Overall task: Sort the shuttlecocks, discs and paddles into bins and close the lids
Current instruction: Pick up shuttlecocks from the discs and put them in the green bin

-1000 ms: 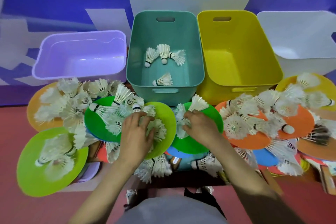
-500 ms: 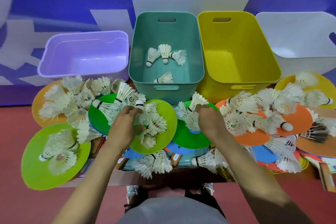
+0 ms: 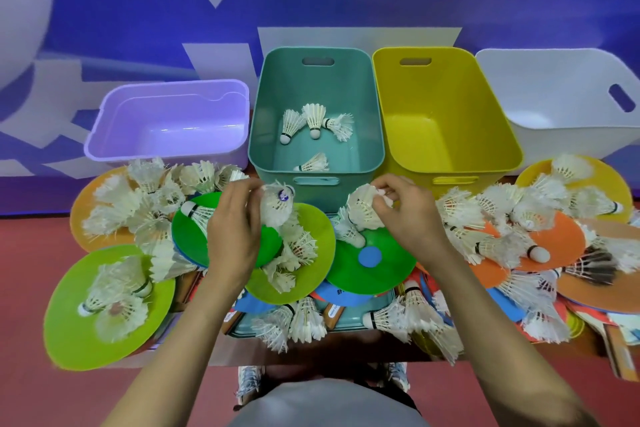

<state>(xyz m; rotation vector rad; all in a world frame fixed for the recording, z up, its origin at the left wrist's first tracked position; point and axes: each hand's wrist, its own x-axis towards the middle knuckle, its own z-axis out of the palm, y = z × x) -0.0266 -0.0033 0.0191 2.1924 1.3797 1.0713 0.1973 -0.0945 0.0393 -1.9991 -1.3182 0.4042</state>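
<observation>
Many white shuttlecocks lie scattered over green, orange and yellow discs on the table. My left hand (image 3: 235,229) holds a shuttlecock (image 3: 277,206) just in front of the teal bin (image 3: 317,177). My right hand (image 3: 405,215) grips another shuttlecock (image 3: 362,206) beside it, also near the teal bin's front wall. Several shuttlecocks (image 3: 313,123) lie on the teal bin's floor. A green disc (image 3: 384,270) with a blue centre lies under my right hand. Paddle handles (image 3: 334,315) poke out beneath the discs.
A purple bin (image 3: 104,149) stands at the left, a yellow bin (image 3: 512,156) right of the teal one and a white bin (image 3: 554,135) at the far right, all three holding nothing. A lime disc (image 3: 69,340) overhangs the table's near left edge. Red floor lies below.
Both hands have lifted from the pile toward the teal bin, each now holding a shuttlecock. The blue centre of the green disc is uncovered.
</observation>
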